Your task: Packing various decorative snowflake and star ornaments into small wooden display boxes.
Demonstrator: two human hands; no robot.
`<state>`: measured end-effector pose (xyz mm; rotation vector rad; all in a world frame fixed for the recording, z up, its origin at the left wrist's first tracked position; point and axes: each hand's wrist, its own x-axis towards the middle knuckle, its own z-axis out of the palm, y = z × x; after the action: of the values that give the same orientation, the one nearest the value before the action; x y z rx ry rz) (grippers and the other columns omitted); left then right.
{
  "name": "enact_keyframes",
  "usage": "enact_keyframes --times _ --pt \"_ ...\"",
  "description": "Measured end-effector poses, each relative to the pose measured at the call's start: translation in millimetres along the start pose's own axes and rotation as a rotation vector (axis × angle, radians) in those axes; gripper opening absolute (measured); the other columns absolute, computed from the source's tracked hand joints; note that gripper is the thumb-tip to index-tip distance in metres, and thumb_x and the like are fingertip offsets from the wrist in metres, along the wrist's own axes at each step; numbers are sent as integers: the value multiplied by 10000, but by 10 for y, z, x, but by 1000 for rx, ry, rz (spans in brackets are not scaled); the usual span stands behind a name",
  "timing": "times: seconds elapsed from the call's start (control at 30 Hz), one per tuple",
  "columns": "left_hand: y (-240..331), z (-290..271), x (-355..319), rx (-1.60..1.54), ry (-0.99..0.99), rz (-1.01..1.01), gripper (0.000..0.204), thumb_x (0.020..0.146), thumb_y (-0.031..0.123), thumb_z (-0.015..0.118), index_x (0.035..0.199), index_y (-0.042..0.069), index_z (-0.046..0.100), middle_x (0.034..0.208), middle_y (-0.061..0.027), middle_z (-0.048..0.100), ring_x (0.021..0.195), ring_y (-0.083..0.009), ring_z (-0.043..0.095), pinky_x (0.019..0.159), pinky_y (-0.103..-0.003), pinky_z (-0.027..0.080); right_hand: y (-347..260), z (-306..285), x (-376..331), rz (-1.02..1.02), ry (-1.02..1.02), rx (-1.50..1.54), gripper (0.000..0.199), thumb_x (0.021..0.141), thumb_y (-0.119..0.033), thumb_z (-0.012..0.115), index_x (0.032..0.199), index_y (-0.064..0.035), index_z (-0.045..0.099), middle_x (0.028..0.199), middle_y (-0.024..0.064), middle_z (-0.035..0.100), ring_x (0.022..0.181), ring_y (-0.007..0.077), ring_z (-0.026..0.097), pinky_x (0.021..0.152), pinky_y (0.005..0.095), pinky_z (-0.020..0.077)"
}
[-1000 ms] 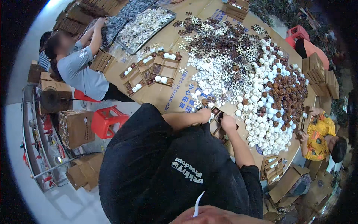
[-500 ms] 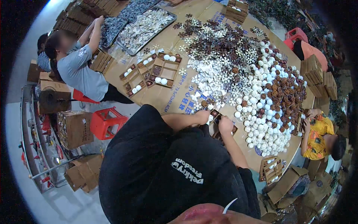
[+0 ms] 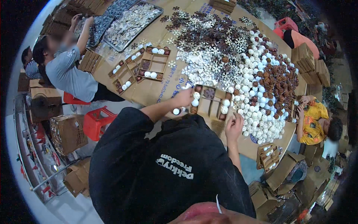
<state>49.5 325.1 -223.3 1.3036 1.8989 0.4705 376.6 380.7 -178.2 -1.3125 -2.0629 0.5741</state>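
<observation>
A divided cardboard box [image 3: 214, 109] lies in front of me at the table's near edge. White and brown balls sit in its left and right compartments, and a dark snowflake [image 3: 209, 93] lies in a middle one. At the box's left side, my left hand [image 3: 182, 98] is closed, with a small white flat piece [image 3: 186, 86] at its fingertips. My right hand [image 3: 234, 127] is beside the box's near right corner, its fingers loosely bent and apart, holding nothing I can see. A white ball [image 3: 176, 111] rests below my left wrist.
A pile of white and brown balls [image 3: 264, 97] spreads to the right, and snowflakes [image 3: 212, 37] heap behind the box. More divided boxes [image 3: 153, 66] stand left; another [image 3: 269, 157] is at the right edge. One co-worker [image 3: 72, 71] is left, another [image 3: 315, 123] right. A red stool [image 3: 97, 122] stands left.
The box, earlier partly hidden between both hands close to my body, now lies more fully in view. My right hand has come off it, and my left hand has shifted left with the white piece.
</observation>
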Motion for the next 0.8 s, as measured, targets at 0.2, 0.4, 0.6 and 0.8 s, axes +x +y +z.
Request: enact_keyframes --times 0.2,0.4,0.6,0.8 --pt "-1017 -737 -100 -294 189 -323 331 853 178 607 1031 -99 569 850 -267 684 760 -359 709 668 -442 570 69 -313 -336 124 -55 -53 223 896 -58 603 1113 -8 596 1056 132 589 694 214 596 609 306 505" --pt "-1364 -1388 -305 -1031 603 -438 206 891 26 524 1042 -112 545 945 -212 650 722 -298 711 607 -390 634 357 -233 -673 212 -127 -98 243 889 -106 632 1111 -9 608 1058 139 610 696 236 635 622 317 519" --pt "-1732 -1487 -291 -1098 670 -661 253 965 132 503 1085 -84 557 906 -157 660 737 -276 701 622 -374 627 397 -112 -792 378 -288 -11 264 898 -195 631 1086 -9 621 1011 171 628 746 271 643 702 376 521" --pt "-1673 -1224 -201 -1191 692 -613 281 985 247 516 1006 -23 593 775 -112 650 662 -227 675 539 -346 577 556 -235 -753 401 -459 -57 277 892 -212 626 1047 17 643 975 201 678 839 308 674 758 392 529"
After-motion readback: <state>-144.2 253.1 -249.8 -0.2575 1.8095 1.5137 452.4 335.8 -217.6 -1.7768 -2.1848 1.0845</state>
